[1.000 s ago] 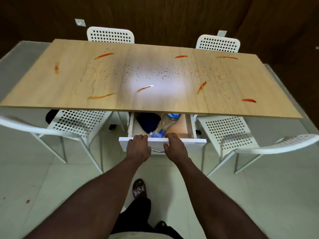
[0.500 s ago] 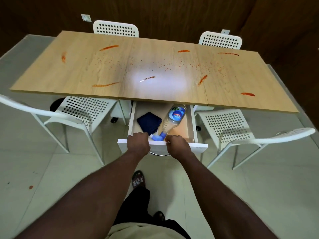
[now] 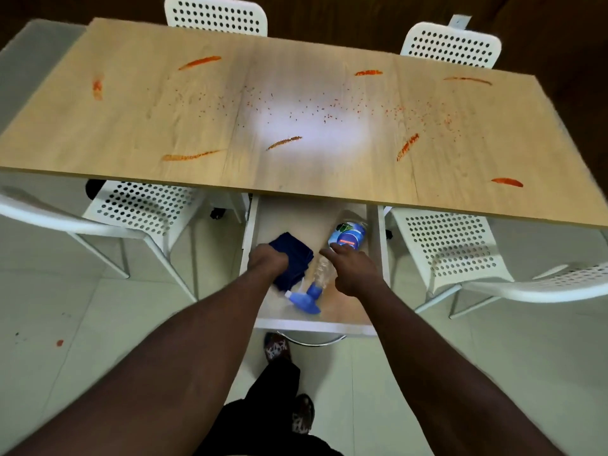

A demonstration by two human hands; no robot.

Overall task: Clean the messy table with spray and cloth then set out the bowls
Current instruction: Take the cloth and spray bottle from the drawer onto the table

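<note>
A long wooden table (image 3: 197, 120) carries several orange-red smears and many small red specks. Under its near edge a white drawer (image 3: 316, 325) stands pulled out. Inside lie a folded dark blue cloth (image 3: 296, 255) and a clear spray bottle (image 3: 345, 235) with a blue label and blue trigger head, on its side. My left hand (image 3: 268, 261) is in the drawer with its fingers curled on the cloth. My right hand (image 3: 352, 271) hovers over the bottle's middle, fingers spread; whether it touches the bottle is unclear. No bowls are in view.
Four white perforated chairs surround the table: one at near left (image 3: 141, 209), one at near right (image 3: 450, 245), and two at the far side (image 3: 215, 14). A red spot (image 3: 60, 342) marks the tiled floor at left. My feet stand below the drawer.
Both hands left the drawer's front edge and reached inside. The left hand came down on the blue cloth and the right moved over the spray bottle. The drawer is pulled further out.
</note>
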